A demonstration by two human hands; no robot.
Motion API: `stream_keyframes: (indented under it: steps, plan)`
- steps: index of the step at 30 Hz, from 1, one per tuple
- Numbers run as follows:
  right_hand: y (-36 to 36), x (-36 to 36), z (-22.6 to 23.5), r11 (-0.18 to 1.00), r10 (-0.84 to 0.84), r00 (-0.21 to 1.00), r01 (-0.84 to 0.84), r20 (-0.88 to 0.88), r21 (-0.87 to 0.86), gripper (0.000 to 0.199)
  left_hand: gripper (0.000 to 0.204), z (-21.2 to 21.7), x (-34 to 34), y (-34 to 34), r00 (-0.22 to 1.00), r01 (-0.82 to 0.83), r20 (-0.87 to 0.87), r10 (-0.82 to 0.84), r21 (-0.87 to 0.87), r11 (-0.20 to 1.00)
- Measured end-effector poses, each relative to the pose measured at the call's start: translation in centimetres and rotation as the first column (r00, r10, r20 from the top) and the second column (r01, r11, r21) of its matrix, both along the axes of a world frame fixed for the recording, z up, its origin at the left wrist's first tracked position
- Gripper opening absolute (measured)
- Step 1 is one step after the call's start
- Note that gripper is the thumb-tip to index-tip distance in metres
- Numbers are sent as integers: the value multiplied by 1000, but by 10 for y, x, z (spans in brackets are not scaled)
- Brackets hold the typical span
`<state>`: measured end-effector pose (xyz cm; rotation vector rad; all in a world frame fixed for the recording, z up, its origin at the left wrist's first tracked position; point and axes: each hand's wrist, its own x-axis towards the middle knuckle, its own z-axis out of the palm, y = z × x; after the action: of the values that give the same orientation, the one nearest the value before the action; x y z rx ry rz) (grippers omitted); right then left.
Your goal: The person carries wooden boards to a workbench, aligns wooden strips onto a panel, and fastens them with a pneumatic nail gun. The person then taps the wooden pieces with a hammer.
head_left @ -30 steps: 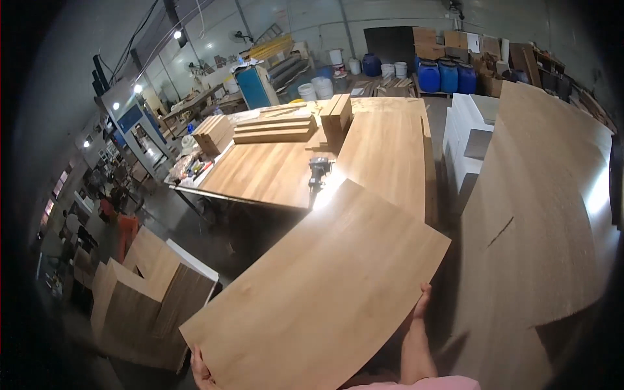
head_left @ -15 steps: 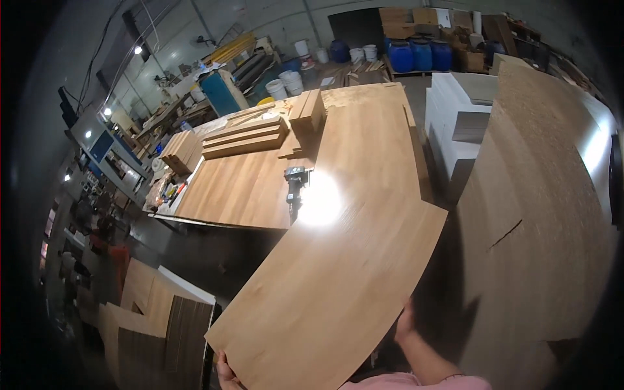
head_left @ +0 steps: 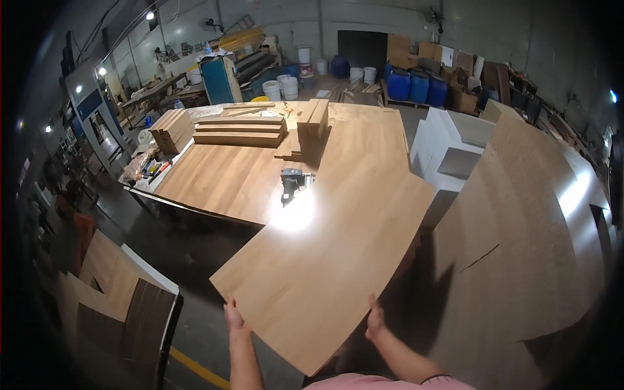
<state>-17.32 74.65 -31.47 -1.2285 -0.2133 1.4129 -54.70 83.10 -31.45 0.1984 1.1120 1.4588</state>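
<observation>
A wide wood-grain board (head_left: 325, 279) stretches from my body to the worktable, its far part lying over the wood panels there. My left hand (head_left: 234, 316) grips its left edge near the close corner, thumb on top. On the opposite edge my right hand (head_left: 375, 320) holds it, with its fingers mostly hidden underneath. A black power tool (head_left: 291, 182) rests on the table beside the board, next to a bright patch of glare. Stacked wooden strips (head_left: 239, 133) and an upright wooden block (head_left: 314, 119) stand farther back on the table.
Large panels (head_left: 513, 260) lean on the right, with white box-like pieces (head_left: 448, 143) behind them. More boards (head_left: 110, 279) stand at lower left. Tools (head_left: 156, 170) lie at the table's left edge. Blue barrels (head_left: 419, 86) and white buckets (head_left: 288, 86) line the back.
The board has moved away from me, farther over the table. Both my hands have gone with it, and my left hand and forearm now show more. The view has shifted slightly.
</observation>
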Motion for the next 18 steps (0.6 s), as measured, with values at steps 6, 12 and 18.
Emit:
stream_keyframes:
  steps: [6, 12, 18]
  plan:
    - [-70, -30, 40, 999, 9, 979, -2, -206, 33, 69, 80, -1, 88, -28, 998, -25, 50, 27, -36, 999]
    - [-77, 65, 57, 999, -33, 996, 33, 88, 5, 55, 66, 60, 99, -72, 948, 270, 184, -259, -36, 962]
    - [-78, 87, 66, 991, 9, 999, -16, 50, 133, 65, 65, 43, 25, -13, 576, 774, -235, -783, -151, 615]
